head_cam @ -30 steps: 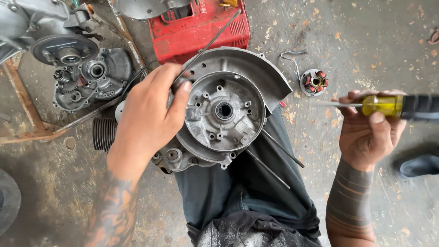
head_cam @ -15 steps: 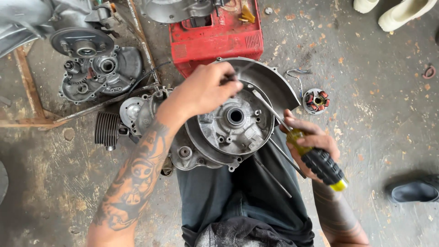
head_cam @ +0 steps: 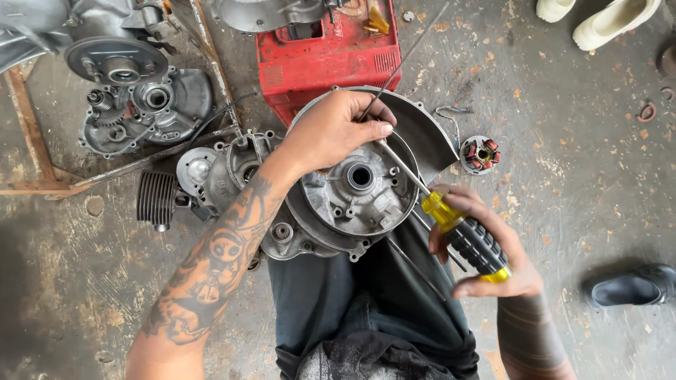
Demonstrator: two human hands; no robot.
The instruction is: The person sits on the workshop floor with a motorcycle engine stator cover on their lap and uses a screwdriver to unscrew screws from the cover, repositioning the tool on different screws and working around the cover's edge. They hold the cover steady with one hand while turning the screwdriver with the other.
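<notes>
Sitting on the concrete floor [head_cam: 577, 183], the person kept the engine case [head_cam: 352, 190] across the lap, against the dark trousers [head_cam: 366, 302]. The right hand [head_cam: 486, 246] was closed around the yellow and black handle of a screwdriver [head_cam: 465, 236], whose thin shaft ran up to the upper rim of the case. The left hand [head_cam: 338, 130] lay on that rim, its fingers curled there near the shaft; I could not tell if it pinched something small. The case looked like cast metal, so I judged it heavy, stiff and perhaps oily; the thick outer rim seemed the safest place to hold it. Beside it lay a finned cylinder [head_cam: 156, 199], farther away a small copper stator [head_cam: 480, 153], a red box [head_cam: 327, 53] and another engine half [head_cam: 144, 112].
</notes>
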